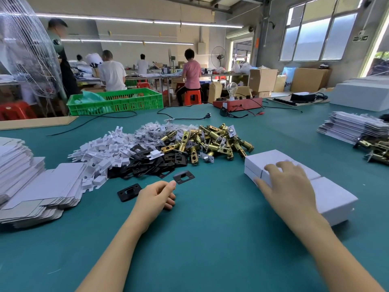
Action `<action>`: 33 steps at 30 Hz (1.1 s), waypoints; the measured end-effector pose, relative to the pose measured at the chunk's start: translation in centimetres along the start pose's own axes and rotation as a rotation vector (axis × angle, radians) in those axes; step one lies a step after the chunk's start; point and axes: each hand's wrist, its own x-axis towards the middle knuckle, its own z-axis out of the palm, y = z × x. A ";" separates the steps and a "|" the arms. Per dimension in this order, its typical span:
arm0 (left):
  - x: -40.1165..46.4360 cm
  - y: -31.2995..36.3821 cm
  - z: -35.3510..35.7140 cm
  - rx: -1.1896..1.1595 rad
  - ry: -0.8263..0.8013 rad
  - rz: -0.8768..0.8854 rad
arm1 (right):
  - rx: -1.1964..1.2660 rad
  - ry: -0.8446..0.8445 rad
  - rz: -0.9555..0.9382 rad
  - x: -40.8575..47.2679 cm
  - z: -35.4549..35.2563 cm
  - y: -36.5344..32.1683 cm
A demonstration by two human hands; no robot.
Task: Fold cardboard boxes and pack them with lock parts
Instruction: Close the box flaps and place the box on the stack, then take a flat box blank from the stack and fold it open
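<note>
Head view. I see my right hand (288, 186) at centre right, fingers spread and fairly straight, lying flat on top of a closed white box (271, 163). More closed white boxes (334, 199) sit touching it, running toward the lower right of the frame.

My left hand (156, 194) is at centre, resting on the green worktop (210, 239) with fingers loosely curled; it holds nothing that I can see. Its fingertips are just beside a black strike plate (183, 176), and a second black plate (128, 192) lies just left of the hand.

Above the hands, mid frame, is a long heap: white card inserts (105, 152) at left, black plates (147, 163) in front, bagged small parts (155, 131) behind, brass latch bolts (216, 142) at right, reaching almost to the box.

Flat unfolded box blanks (42, 190) are stacked at the left edge. Another stack of blanks (353, 127) sits at the right edge with more latches (376, 148) below it.

Upper frame: a green crate (115, 102), a red test box with a bulb (235, 102), people seated at far benches.
</note>
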 end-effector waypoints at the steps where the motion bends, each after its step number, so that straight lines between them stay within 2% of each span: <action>1: 0.0 0.0 0.0 0.003 0.000 -0.004 | 0.101 -0.003 -0.054 0.1 0.0 -1.2; 4: -0.1 0.2 0.0 0.017 0.000 -0.005 | 0.280 -0.192 -0.231 1.2 1.3 -5.4; 7: -0.2 0.3 0.0 0.042 0.001 -0.001 | 0.367 -0.333 -0.262 2.7 3.6 -8.8; 11: -0.3 0.4 0.0 0.037 0.010 -0.003 | 0.472 -0.337 -0.128 4.1 6.7 -11.8; 15: -0.3 0.6 -0.1 0.009 0.034 0.001 | 0.272 -0.222 -0.157 4.1 8.5 -13.1; 17: -0.3 1.0 -0.3 -0.139 0.081 0.005 | 0.257 -0.210 -0.190 4.1 8.9 -13.0; 19: -0.2 1.3 -1.1 -0.158 0.227 0.043 | 0.271 -0.206 -0.196 4.3 9.1 -12.7; 20: -0.2 1.4 -2.0 -0.056 0.348 0.081 | 0.275 -0.205 -0.197 4.3 9.1 -12.5; 22: -0.2 1.3 -4.8 0.272 0.614 0.159 | 0.272 -0.206 -0.202 4.4 9.1 -12.5; 24: -0.1 0.6 -8.7 0.590 0.767 0.172 | 0.271 -0.204 -0.207 4.5 9.2 -12.5; 25: -0.2 -0.1 -10.7 0.729 0.792 0.124 | 0.273 -0.202 -0.208 4.5 9.2 -12.5; 27: -0.9 -1.7 -14.0 0.909 0.782 -0.107 | 0.272 -0.197 -0.208 4.6 9.3 -12.4; 30: -2.2 -3.4 -15.6 0.868 0.664 -0.434 | 0.274 -0.192 -0.213 4.5 9.4 -12.4; 33: -2.2 -3.6 -15.2 0.821 0.684 -0.462 | 0.279 -0.186 -0.219 4.4 9.4 -12.5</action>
